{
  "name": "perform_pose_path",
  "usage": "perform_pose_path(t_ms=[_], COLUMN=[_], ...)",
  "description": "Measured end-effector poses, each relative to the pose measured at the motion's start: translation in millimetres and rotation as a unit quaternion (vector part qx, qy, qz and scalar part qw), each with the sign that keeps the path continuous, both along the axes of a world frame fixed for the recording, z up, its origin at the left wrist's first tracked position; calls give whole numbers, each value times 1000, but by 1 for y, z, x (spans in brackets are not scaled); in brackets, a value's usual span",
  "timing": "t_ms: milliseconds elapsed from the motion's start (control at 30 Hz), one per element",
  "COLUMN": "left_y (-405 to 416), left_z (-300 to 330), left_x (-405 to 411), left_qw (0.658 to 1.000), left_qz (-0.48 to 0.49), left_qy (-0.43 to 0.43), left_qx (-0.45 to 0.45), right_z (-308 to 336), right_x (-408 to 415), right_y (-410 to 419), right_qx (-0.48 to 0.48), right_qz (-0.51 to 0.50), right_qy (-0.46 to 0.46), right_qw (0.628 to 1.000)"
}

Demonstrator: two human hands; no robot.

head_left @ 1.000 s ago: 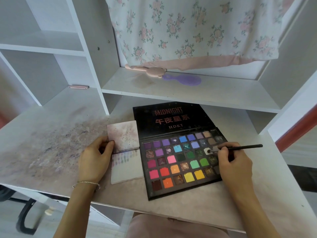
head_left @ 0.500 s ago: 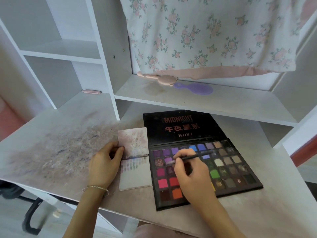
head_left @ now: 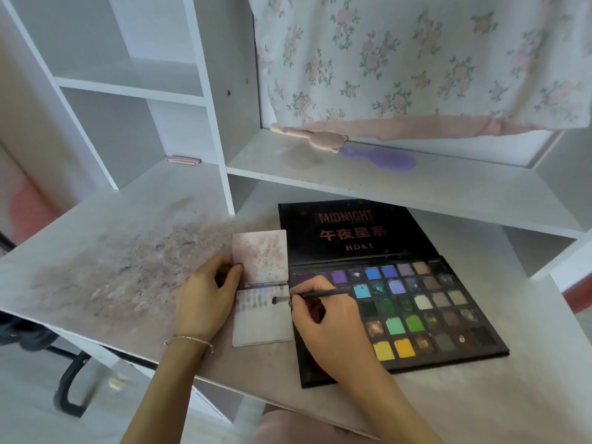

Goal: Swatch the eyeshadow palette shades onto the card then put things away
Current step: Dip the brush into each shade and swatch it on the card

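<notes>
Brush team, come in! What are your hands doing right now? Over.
Left hand pinning the card by its edge. Right hand gripping the brush, tip at the swatch row. Palette open alongside. Nothing blocking.

Black eyeshadow palette (head_left: 368,238) with purple, blue, green, yellow and brown pans; white card (head_left: 261,328) with purple-green swatches; floral cream cloth (head_left: 416,59); lilac brush (head_left: 384,158).

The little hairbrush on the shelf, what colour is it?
Purple plastic hairbrush: purple, clearest in the head view.
</notes>
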State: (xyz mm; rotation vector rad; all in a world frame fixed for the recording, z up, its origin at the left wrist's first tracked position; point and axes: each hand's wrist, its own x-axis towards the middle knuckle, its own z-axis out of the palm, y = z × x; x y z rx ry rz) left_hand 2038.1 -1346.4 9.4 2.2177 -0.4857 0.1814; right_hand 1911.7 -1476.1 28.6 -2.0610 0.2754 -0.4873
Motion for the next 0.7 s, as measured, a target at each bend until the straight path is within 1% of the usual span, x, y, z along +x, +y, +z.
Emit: perform_pose_path(t_ms=[267, 700], left_y=[0, 0], left_z=[1, 2], left_x=[-1, -1], left_qw=[1000, 1000], left_qz=[3, 0], left_qy=[0, 2], left_qx=[1, 3], right_z=[0, 1], right_x=[2, 4], right_y=[1, 1], right_qx=[-18, -22], right_qz=[13, 12], right_qy=[37, 39], right_qw=[999, 999])
